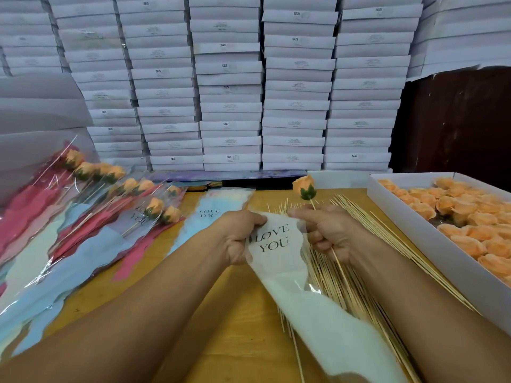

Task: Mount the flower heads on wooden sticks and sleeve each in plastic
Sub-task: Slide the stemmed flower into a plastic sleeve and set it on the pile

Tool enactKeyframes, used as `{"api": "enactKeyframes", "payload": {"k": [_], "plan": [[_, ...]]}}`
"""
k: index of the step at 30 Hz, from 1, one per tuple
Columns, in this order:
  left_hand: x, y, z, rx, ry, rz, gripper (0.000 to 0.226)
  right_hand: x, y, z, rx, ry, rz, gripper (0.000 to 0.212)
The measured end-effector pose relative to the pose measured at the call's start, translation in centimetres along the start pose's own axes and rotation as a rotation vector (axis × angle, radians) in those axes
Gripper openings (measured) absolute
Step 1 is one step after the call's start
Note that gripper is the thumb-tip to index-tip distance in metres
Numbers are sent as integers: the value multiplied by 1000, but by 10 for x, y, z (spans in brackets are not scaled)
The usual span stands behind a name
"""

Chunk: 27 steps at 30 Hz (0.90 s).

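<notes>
Stacked "SGS" boxes (229, 106) behind; left hand (239, 236) pinches "LOVE YOU" sleeve (279, 252), right hand (326, 228) grips stick (338, 262).

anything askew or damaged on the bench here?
Nothing looks damaged. The loose sticks lie fanned out rather than bundled, some under the white sleeve that the left hand holds. The right hand grips a stick with a flower head seated upright on top.
</notes>
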State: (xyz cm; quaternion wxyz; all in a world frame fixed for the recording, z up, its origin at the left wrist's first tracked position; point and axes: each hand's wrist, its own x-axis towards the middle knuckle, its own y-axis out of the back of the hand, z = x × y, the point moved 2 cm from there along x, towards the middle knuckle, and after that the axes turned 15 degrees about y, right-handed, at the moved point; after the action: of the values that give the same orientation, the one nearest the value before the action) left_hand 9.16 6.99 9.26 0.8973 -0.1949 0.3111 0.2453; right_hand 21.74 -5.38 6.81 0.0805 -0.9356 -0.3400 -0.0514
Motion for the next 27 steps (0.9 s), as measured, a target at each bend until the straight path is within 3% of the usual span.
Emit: {"api": "enactKeyframes", "payload": {"k": [8, 13, 20, 27], "plan": [[7, 5, -6, 63, 36, -46, 14, 0, 4, 2, -18, -11, 46, 44], [24, 16, -3, 96, -224, 67, 34, 0, 4, 2, -54, -41, -32, 45], [33, 32, -12, 102, -470, -1, 45, 0, 0, 8, -96, -63, -38, 52], [35, 42, -21, 342, -574, 2, 29, 1, 1, 10, -67, -128, -40, 22]]}}
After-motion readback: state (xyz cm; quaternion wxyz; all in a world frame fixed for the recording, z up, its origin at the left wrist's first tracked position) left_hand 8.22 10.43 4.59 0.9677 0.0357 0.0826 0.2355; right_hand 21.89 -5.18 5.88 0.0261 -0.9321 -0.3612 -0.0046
